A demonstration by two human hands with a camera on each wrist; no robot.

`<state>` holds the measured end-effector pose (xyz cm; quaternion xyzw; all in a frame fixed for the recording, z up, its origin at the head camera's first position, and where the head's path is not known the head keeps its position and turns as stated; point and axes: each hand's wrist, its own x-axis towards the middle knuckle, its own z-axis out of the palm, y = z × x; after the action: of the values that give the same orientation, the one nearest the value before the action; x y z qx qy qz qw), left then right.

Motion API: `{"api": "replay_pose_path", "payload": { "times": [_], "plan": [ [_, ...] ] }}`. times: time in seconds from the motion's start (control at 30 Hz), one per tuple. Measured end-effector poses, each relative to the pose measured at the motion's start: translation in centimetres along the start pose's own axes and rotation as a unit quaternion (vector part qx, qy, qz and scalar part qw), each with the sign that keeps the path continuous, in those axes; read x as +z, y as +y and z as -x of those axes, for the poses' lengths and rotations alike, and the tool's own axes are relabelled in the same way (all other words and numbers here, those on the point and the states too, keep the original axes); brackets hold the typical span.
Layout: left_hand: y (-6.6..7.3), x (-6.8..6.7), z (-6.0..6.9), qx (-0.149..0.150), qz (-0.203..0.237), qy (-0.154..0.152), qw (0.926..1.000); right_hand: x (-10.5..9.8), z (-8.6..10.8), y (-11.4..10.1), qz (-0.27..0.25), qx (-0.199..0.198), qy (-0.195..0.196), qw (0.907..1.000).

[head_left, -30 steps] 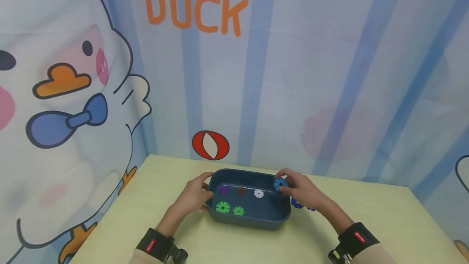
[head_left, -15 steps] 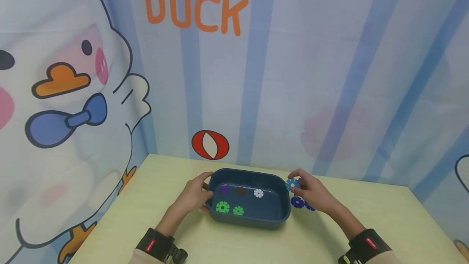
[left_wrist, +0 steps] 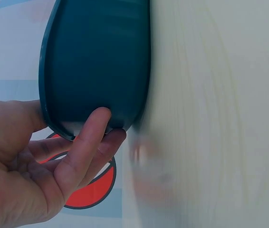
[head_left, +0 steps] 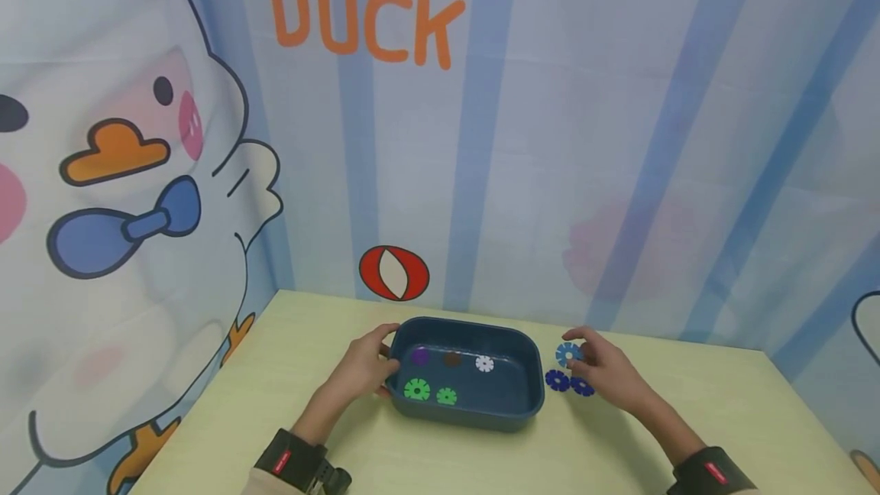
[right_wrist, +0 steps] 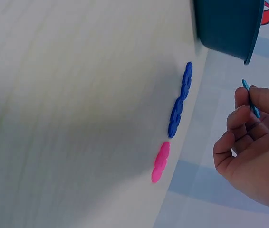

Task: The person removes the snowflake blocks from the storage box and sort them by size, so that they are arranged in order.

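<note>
The left hand [head_left: 359, 365] grips the left end of the dark blue-green bin [head_left: 467, 417], its thumb at the rim and fingers under the outer wall; the left wrist view shows this hand [left_wrist: 44, 166] on the bin [left_wrist: 96, 61]. Right of the bin, the right hand [head_left: 612, 376] pinches a light blue notched disc [head_left: 567, 354] between thumb and finger. The right wrist view shows that disc [right_wrist: 251, 99] edge-on in the right hand [right_wrist: 258, 137]. Two dark blue discs [head_left: 558, 380] [head_left: 582, 386] lie on the table just below it.
Inside the bin are two green discs [head_left: 416, 389] [head_left: 447, 396], a white one [head_left: 484, 363], a purple one [head_left: 420, 356] and a brown one [head_left: 452, 358]. A pink disc [right_wrist: 160, 162] lies beside the blue ones. Printed cloth [head_left: 536, 136] stands behind the table.
The right hand has moved right, from over the bin's right end to outside it, carrying the light blue disc. The left hand and the bin have stayed in place.
</note>
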<state>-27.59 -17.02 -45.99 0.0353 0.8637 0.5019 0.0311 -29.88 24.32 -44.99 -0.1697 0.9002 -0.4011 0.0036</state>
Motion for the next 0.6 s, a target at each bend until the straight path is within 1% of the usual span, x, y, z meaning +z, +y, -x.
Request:
{"api": "replay_pose_path", "payload": {
  "times": [0.07, 0.2, 0.37, 0.6],
  "plan": [
    [0.0, 0.0, 0.0, 0.001, 0.001, -0.001, 1.0000, -0.3, 0.3, 0.6, -0.004, 0.011, 0.003, 0.9999],
    [-0.1, -0.1, 0.1, 0.005, 0.002, -0.003, 1.0000, -0.8, 0.9, 1.6, -0.002, 0.016, 0.004, 0.9999],
    [-0.1, -0.1, 0.1, 0.006, 0.004, -0.003, 1.0000, -1.3, 1.5, 2.1, 0.022, 0.013, 0.006, 0.9997],
    [0.0, -0.1, 0.2, 0.004, -0.002, -0.003, 1.0000, -1.8, 2.0, 3.6, 0.045, 0.026, 0.003, 0.9987]
  ]
}}
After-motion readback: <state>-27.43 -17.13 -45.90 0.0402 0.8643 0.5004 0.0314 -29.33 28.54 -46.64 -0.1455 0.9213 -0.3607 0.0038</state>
